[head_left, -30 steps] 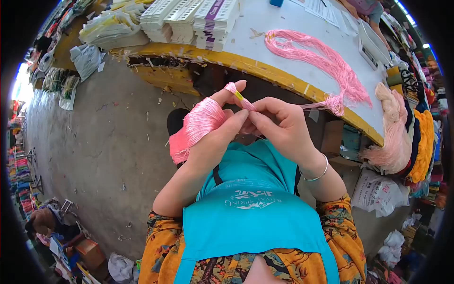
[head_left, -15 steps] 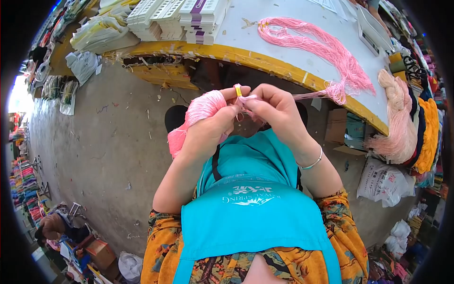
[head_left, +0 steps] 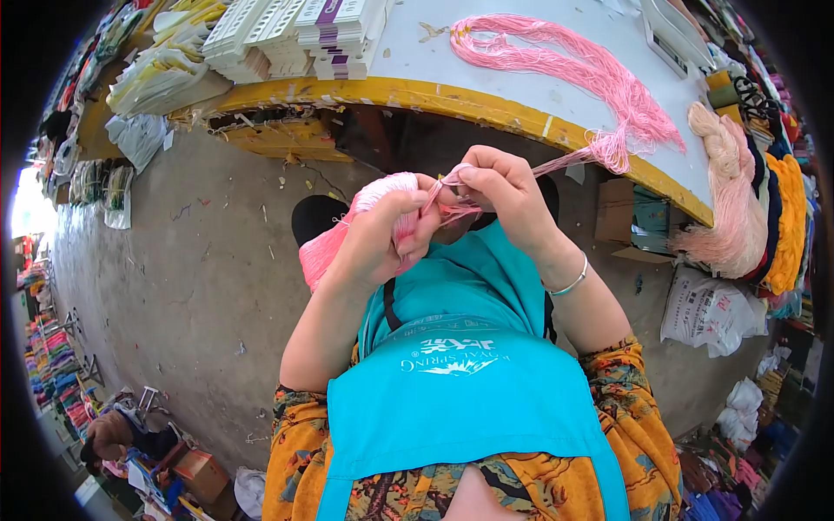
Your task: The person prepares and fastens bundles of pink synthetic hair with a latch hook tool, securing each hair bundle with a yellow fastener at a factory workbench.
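Observation:
My left hand (head_left: 391,227) is closed around a thick bundle of pink thread (head_left: 326,253), whose lower end sticks out past the wrist. Between thumb and fingers, my right hand (head_left: 504,193) pinches pink strands (head_left: 451,176) at the bundle's near end. The two hands are close together above my lap, and the strands run taut between them. Other pink strands stretch from the right hand up to a long pink skein (head_left: 556,61) lying on the table. Fingers partly hide the spot where the strands meet the bundle.
The white table (head_left: 413,52) has a worn yellow edge (head_left: 486,106). Stacks of printed cards (head_left: 334,39) stand at its left, with plastic-wrapped packets (head_left: 165,78) beyond. At right hang peach thread (head_left: 730,208) and orange thread (head_left: 786,226). An open cardboard box (head_left: 615,208) and a white sack (head_left: 708,308) are below.
The left hand has turned and wrapped further over the bundle. The yellow band seen at the fingertips is now mostly hidden. The right hand has shifted slightly, drawing strands up.

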Tool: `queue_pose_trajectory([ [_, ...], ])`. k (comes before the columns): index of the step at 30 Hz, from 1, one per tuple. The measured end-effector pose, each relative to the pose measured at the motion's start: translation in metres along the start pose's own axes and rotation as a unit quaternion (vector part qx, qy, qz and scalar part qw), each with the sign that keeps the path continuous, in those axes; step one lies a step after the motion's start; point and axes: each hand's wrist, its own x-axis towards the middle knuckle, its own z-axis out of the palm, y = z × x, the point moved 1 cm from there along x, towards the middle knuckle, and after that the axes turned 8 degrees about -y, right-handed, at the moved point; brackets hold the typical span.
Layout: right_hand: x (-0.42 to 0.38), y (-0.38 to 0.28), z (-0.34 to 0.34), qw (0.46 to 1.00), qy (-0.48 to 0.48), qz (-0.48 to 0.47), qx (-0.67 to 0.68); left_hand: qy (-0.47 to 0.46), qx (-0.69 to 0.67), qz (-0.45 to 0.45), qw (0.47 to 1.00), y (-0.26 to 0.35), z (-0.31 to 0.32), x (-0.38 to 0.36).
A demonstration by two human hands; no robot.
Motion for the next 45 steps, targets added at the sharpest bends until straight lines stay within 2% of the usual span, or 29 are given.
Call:
queue_pose_trajectory([
  [2,-0.001,-0.001,-0.003,1.0,-0.007,0.005,-0.012,-0.015,0.006,-0.007,1.0,-0.003,-0.001,0.001],
  [3,-0.001,0.0,-0.002,1.0,-0.006,0.006,-0.012,-0.009,0.074,-0.011,0.997,-0.008,-0.005,0.001],
  [5,0.001,0.007,0.002,0.989,0.058,-0.027,-0.13,0.005,0.178,-0.035,0.983,-0.014,-0.012,0.003],
  [6,0.002,0.012,0.002,0.955,0.106,-0.068,-0.268,0.005,0.178,-0.037,0.983,-0.019,-0.011,0.004],
  [7,0.003,0.014,0.005,0.897,0.106,-0.162,-0.397,0.05,0.213,-0.008,0.976,-0.027,-0.007,0.007],
  [8,0.004,0.015,0.008,0.813,0.103,-0.253,-0.514,0.087,0.216,-0.006,0.973,-0.034,-0.009,0.01],
  [9,0.004,0.016,0.014,0.779,0.081,-0.288,-0.551,0.124,0.218,-0.004,0.968,-0.041,-0.008,0.013],
  [10,0.004,0.017,0.013,0.781,0.081,-0.286,-0.549,0.125,0.217,-0.006,0.968,-0.043,-0.009,0.012],
  [12,0.007,0.019,0.004,0.72,0.095,-0.303,-0.617,0.109,0.314,0.084,0.939,-0.043,-0.005,0.007],
  [13,0.019,0.042,-0.024,0.78,0.123,-0.282,-0.544,0.061,0.364,0.1,0.924,-0.034,0.011,-0.005],
  [14,0.023,0.059,-0.047,0.804,0.186,-0.191,-0.532,0.014,0.409,0.12,0.904,-0.025,0.027,-0.018],
  [15,0.018,0.071,-0.051,0.819,0.19,-0.176,-0.512,0.039,0.336,0.088,0.937,-0.026,0.018,-0.013],
  [16,0.02,0.068,-0.048,0.833,0.185,-0.167,-0.493,0.068,0.255,0.06,0.963,-0.028,0.008,-0.008],
  [17,0.018,0.067,-0.041,0.89,0.159,-0.139,-0.405,0.103,0.172,0.038,0.979,-0.03,-0.001,-0.004],
  [19,0.017,0.031,-0.022,0.955,0.16,-0.074,-0.239,0.098,0.138,0.031,0.985,-0.024,0.0,0.0],
  [22,0.012,0.019,-0.017,0.99,0.095,-0.055,-0.085,0.093,0.124,0.007,0.988,-0.023,0.006,0.003],
  [23,0.006,0.015,-0.01,0.993,0.089,-0.047,-0.057,0.088,0.109,-0.007,0.99,-0.024,0.008,0.004],
  [25,-0.008,0.01,0.001,0.99,0.083,-0.013,-0.114,0.077,0.079,0.011,0.994,-0.031,0.004,0.006],
  [26,-0.015,0.009,0.005,0.971,0.1,-0.026,-0.216,0.075,0.067,0.019,0.995,-0.033,0.004,0.004],
  [29,-0.02,0.01,0.01,0.886,0.129,-0.185,-0.405,0.093,0.061,0.027,0.993,-0.032,0.012,0.001],
  [30,-0.021,0.01,0.011,0.886,0.129,-0.184,-0.407,0.084,0.073,0.029,0.993,-0.032,0.012,0.0],
  [32,-0.021,0.014,0.014,0.85,0.146,-0.212,-0.461,0.074,0.086,0.032,0.993,-0.034,0.014,-0.001],
  [34,-0.021,0.023,0.018,0.853,0.157,-0.208,-0.452,0.082,0.132,0.015,0.988,-0.038,0.018,-0.005],
  [36,-0.022,0.03,0.021,0.859,0.216,-0.203,-0.417,0.077,0.164,0.005,0.983,-0.039,0.022,-0.009],
  [38,-0.021,0.032,0.022,0.859,0.219,-0.214,-0.41,0.042,0.241,0.038,0.969,-0.039,0.027,-0.012],
  [40,-0.02,0.031,0.024,0.868,0.261,-0.221,-0.36,0.034,0.25,0.025,0.967,-0.036,0.031,-0.015],
  [42,-0.021,0.031,0.018,0.859,0.249,-0.249,-0.371,0.008,0.272,0.004,0.962,-0.033,0.031,-0.017],
  [44,-0.023,0.023,0.014,0.923,0.196,-0.203,-0.262,0.006,0.292,0.039,0.956,-0.033,0.028,-0.015],
  [45,-0.028,0.014,0.014,0.967,0.153,-0.135,-0.151,0.005,0.313,0.072,0.947,-0.034,0.025,-0.014],
])
